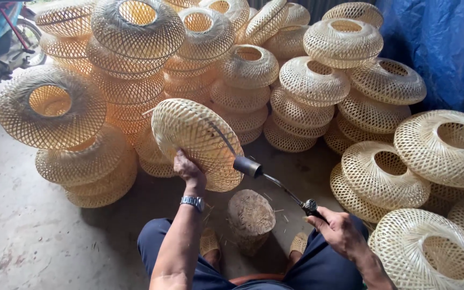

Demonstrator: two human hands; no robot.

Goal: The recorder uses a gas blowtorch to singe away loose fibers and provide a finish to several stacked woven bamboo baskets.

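My left hand (188, 169) grips the lower rim of a round woven bamboo lampshade (194, 139) and holds it on edge in front of me. A wristwatch sits on that wrist. My right hand (339, 231) is closed on the valve end of a thin metal gas torch (275, 182). The torch's dark nozzle points at the lower right side of the held lampshade. No flame can be made out. A short wooden stump (251, 217) stands between my feet, under the torch.
Stacks of similar woven bamboo lampshades (243, 80) fill the floor from left to right behind the held one. More lampshades (430, 252) lie close to my right arm. A blue tarp (447, 48) hangs at the back right. A bicycle (12, 37) stands at the top left.
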